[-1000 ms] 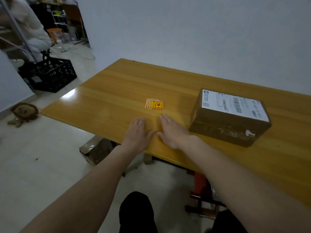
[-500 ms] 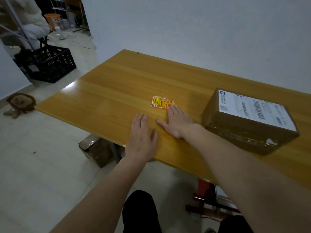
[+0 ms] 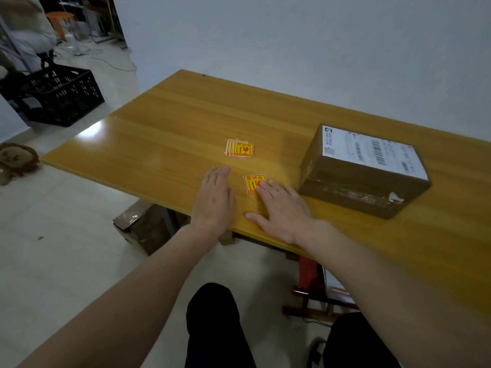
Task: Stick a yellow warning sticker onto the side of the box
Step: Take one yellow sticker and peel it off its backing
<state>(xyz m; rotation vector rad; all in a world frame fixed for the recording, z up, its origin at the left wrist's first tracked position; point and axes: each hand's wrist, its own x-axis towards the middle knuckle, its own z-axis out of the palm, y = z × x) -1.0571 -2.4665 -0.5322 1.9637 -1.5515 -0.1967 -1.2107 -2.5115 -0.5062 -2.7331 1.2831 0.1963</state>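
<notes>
A brown cardboard box [image 3: 356,185] with a white shipping label on top sits on the right of the wooden table [image 3: 164,123]. A small stack of yellow warning stickers [image 3: 240,149] lies mid-table. One yellow sticker [image 3: 252,181] lies apart, nearer the front edge, with the fingertips of my right hand [image 3: 281,208] pressing flat on its right side. My left hand [image 3: 214,200] rests flat and open on the table just left of that sticker, holding nothing.
A black plastic crate [image 3: 57,95] stands on the floor at the far left, with a stuffed lion toy [image 3: 16,158] near it. Cardboard [image 3: 143,224] lies under the table's front edge. A white wall runs behind the table.
My right hand reached the sticker stack and slid one sticker off it toward the front edge. My left hand stayed flat on the table.
</notes>
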